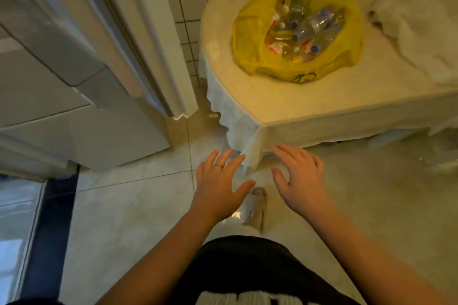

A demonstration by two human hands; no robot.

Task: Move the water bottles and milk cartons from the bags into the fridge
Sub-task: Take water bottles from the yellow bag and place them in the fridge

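Both bare forearms reach forward side by side, palms down. The left hand [219, 181] is spread, fingers straight and thumb out, with a ring [219, 166] on one finger. The right hand [298, 176] is loosely spread, fingers slightly bent, and holds nothing.

One yellow bag [250, 39], one table [309, 101], one fridge [49, 96], two hands [219, 182] [301, 181].
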